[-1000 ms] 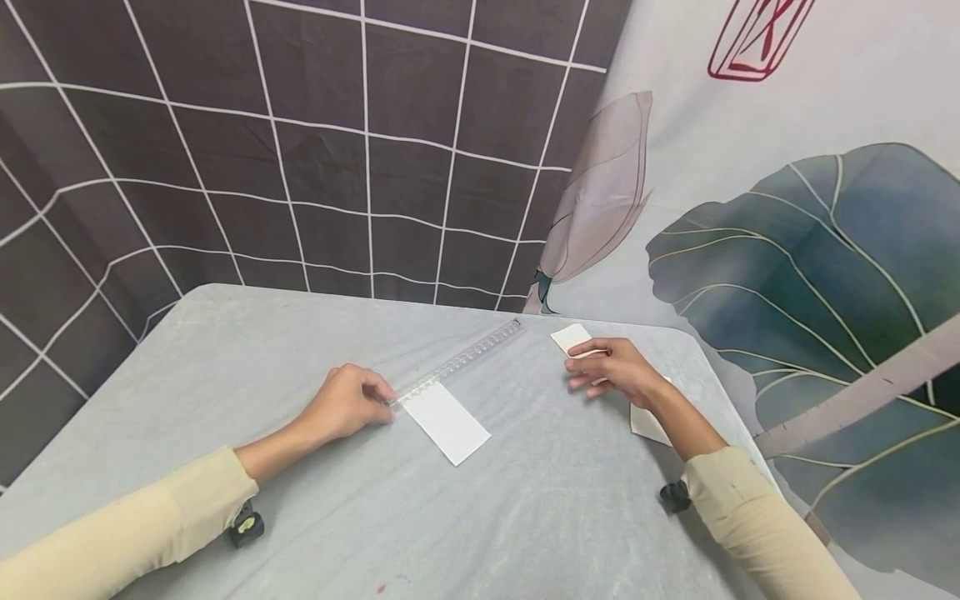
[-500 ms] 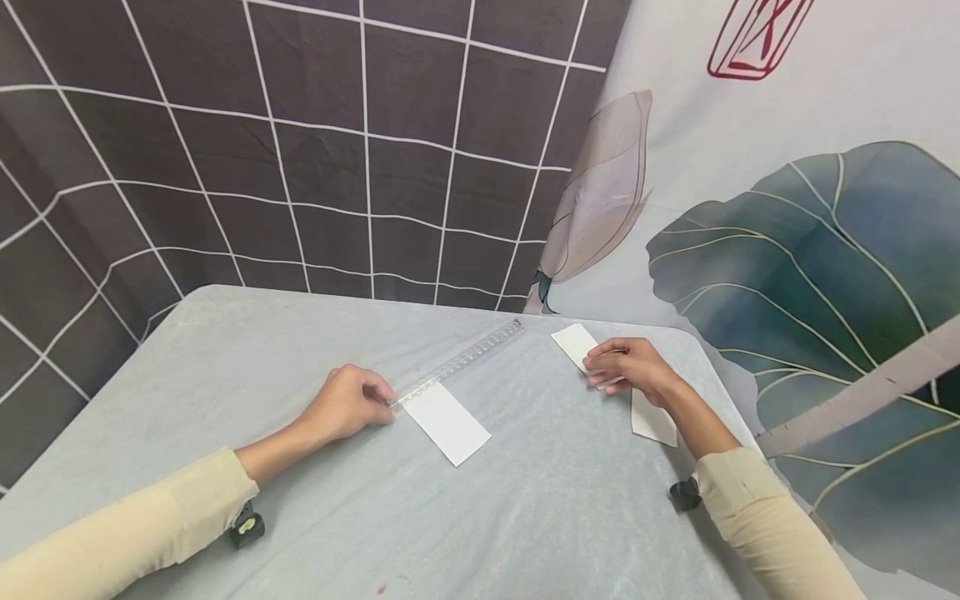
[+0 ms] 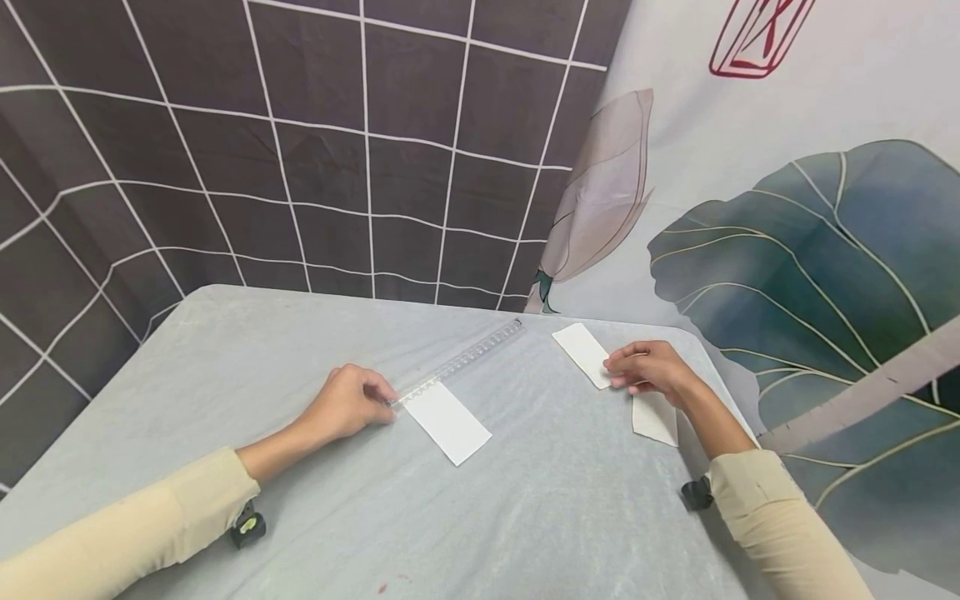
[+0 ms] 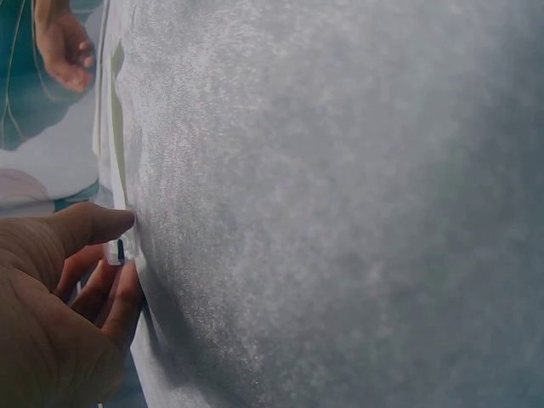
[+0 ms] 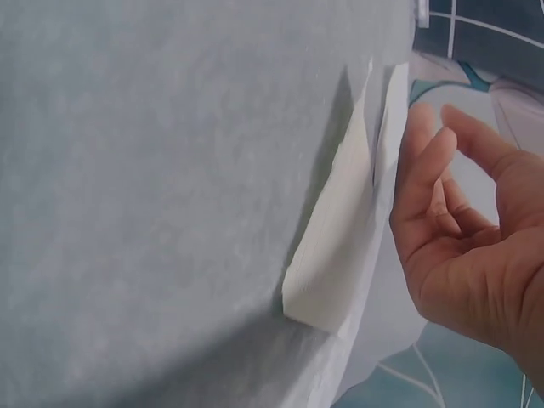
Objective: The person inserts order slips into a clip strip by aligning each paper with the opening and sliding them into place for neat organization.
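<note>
My left hand (image 3: 356, 402) pinches the near end of a clear plastic ruler (image 3: 474, 357) between thumb and fingers, as the left wrist view also shows. The ruler slants away to the upper right across the table. Along its lower edge lies a white paper rectangle (image 3: 450, 425), its far end meeting the ruler. To the right, my right hand (image 3: 647, 367) hovers with loosely bent fingers and nothing in them. Its fingertips are at the near end of a white paper strip (image 3: 579, 350); contact cannot be told. Partly beneath that hand lies a torn-edged paper piece (image 3: 655, 421).
A pale grey cloth covers the table (image 3: 540, 517). Behind it hangs a dark curtain with a white grid (image 3: 315, 158), and to the right a white backdrop with a large leaf print (image 3: 817, 275). Small black cameras hang under both wrists.
My right hand has drawn back to the right, uncovering more of the white paper strip. The left hand, the ruler and the paper by it have stayed in place.
</note>
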A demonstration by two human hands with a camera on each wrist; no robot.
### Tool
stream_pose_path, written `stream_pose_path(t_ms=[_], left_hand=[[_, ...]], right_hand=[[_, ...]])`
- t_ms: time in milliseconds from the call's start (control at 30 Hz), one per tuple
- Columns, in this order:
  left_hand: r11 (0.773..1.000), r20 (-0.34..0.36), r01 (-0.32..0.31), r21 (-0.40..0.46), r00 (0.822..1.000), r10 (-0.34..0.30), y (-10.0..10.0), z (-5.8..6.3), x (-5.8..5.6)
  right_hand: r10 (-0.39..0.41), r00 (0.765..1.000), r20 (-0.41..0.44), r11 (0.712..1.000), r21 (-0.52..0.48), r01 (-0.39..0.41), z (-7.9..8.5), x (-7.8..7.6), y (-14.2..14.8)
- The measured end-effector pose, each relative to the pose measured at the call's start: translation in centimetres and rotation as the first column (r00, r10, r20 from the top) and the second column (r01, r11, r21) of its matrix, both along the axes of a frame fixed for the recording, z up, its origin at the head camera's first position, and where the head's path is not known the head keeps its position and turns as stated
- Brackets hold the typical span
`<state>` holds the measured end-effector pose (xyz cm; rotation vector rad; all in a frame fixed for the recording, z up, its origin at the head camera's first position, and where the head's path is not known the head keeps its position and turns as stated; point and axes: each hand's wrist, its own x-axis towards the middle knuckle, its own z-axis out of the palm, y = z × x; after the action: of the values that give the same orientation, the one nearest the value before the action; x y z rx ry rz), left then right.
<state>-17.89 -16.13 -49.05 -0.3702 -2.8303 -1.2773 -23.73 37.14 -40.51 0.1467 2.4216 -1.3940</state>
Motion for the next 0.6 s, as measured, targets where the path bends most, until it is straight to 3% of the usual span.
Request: stream_pose_path(t_ms=[133,367,600], left_hand=[[1.000,0.026,-0.010,-0.016,1.000,0.011,-0.1,-0.2,-0.3],[1.000,-0.011,-0.002,0.001,1.000,0.002,-0.1,0.0,0.1],[1.000,0.007,-0.009,-0.013,1.000,0.009,-0.1,-0.2,-0.3]], right_hand=[[-0.033,0.999,0.022,0.999,0.029,0.033,0.1,-0.1,0.5],[-0.053,0.998,0.016,0.997,0.065,0.052,0.4,0.0,1.4],[-0.070,0.997,0.015,0.989,0.129,0.067,0.3,0.5,2.5]])
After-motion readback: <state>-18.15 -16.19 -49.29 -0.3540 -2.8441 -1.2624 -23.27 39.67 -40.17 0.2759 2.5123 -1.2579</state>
